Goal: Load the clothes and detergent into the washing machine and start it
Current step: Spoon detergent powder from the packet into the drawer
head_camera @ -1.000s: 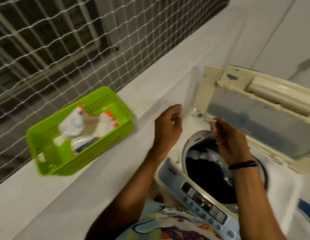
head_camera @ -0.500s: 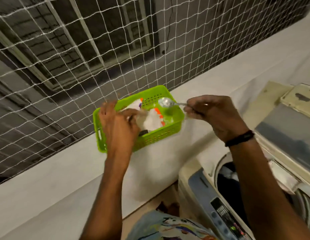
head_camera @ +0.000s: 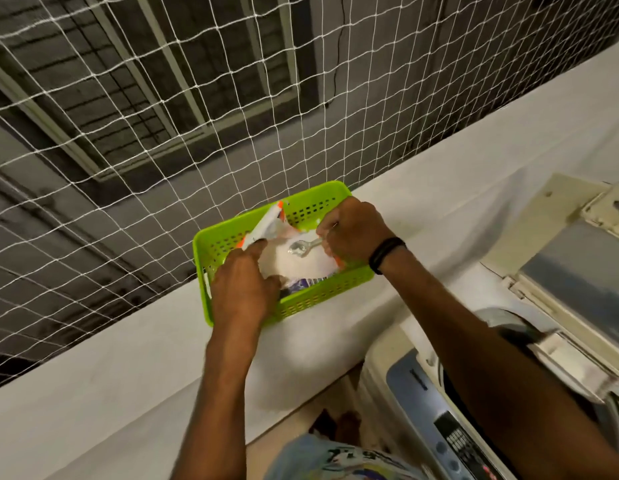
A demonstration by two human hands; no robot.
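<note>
A green plastic basket (head_camera: 322, 299) sits on the white ledge. Inside it lies an open white and orange detergent bag (head_camera: 273, 220) showing white powder (head_camera: 301, 263). My left hand (head_camera: 244, 289) grips the near edge of the bag and holds it open. My right hand (head_camera: 353, 230) pinches the handle of a metal spoon (head_camera: 301, 247), whose bowl lies over the powder. The washing machine (head_camera: 419, 403) stands at the lower right with its lid (head_camera: 578, 278) raised; my right forearm hides most of the drum.
A white ledge (head_camera: 128, 358) runs across the view, with white netting (head_camera: 162, 98) above it and a dark building wall beyond. The machine's control panel (head_camera: 457, 441) is at the bottom right. A patterned garment (head_camera: 335, 459) shows at the bottom edge.
Both hands moved from the machine to the basket. My left hand took hold of the bag's edge, and the spoon came down from above the basket into the bag.
</note>
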